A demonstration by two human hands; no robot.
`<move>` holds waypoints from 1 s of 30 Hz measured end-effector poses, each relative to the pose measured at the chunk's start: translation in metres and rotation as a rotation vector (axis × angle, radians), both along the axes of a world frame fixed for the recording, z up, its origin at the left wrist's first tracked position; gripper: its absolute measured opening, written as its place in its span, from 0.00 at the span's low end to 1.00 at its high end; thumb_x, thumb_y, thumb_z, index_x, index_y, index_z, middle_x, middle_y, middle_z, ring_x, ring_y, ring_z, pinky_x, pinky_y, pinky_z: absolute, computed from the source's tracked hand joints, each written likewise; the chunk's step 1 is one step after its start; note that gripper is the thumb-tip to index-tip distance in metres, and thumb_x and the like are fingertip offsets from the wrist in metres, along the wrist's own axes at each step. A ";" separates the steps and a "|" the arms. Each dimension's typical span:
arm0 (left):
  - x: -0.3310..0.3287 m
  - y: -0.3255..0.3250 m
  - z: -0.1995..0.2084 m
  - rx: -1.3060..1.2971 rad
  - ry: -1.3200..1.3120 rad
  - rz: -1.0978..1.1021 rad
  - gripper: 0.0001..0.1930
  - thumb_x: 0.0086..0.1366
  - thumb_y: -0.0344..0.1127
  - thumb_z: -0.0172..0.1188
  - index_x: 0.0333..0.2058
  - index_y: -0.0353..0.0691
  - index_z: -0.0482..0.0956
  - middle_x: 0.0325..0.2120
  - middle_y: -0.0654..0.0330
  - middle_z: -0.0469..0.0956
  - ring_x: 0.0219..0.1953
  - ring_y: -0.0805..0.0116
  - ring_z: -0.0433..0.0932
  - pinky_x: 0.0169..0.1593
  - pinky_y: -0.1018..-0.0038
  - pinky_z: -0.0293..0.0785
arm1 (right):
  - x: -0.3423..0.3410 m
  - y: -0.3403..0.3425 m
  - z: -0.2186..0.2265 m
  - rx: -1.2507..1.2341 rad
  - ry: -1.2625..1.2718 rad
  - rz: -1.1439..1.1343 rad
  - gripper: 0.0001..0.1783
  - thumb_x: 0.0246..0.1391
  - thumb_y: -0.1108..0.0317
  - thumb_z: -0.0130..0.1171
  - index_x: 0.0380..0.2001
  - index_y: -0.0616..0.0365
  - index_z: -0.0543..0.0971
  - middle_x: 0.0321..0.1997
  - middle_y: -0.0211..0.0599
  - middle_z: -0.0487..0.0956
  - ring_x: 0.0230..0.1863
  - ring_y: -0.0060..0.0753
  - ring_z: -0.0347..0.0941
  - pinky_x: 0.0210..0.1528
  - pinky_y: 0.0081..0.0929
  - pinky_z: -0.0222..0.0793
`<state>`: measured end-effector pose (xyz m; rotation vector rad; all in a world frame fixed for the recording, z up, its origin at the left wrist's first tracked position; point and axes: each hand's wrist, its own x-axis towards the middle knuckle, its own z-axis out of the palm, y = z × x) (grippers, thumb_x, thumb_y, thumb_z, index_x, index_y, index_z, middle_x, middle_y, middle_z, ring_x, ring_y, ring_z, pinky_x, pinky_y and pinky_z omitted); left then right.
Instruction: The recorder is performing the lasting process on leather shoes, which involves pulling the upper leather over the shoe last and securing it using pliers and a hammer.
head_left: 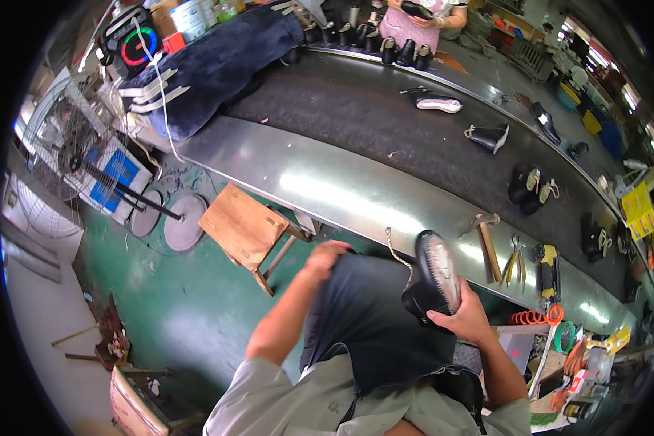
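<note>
My right hand [466, 318] grips a black shoe upper [430, 280] above my lap. Its pale, stitched underside faces up, and a light lace [398, 251] trails from it towards the bench edge. My left hand [327, 258] is at my left knee, against the dark apron [363, 305] spread over my legs. The fingers of that hand are blurred and partly hidden, so their grip does not show. On the metal ledge beyond the shoe lie a hammer [490, 251], pliers [516, 261] and a yellow-black hand tool [548, 272].
Several black shoes, one of them a lone shoe [437, 103], lie on the dark conveyor belt [327, 102]. A co-worker [421, 25] holds a shoe across it. To my left are a wooden stool [245, 225] and a fan [69, 156]. An orange coiled hose [541, 316] hangs at right.
</note>
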<state>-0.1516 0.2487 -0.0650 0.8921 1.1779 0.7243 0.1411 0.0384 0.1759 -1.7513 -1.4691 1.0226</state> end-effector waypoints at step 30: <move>-0.029 -0.120 0.155 0.915 0.499 -1.212 0.48 0.57 0.53 0.71 0.73 0.57 0.56 0.32 0.49 0.79 0.36 0.46 0.78 0.43 0.59 0.74 | -0.052 0.115 -0.191 -0.014 -0.699 0.617 0.38 0.54 0.72 0.51 0.71 0.52 0.58 0.36 0.56 0.84 0.38 0.58 0.82 0.40 0.54 0.76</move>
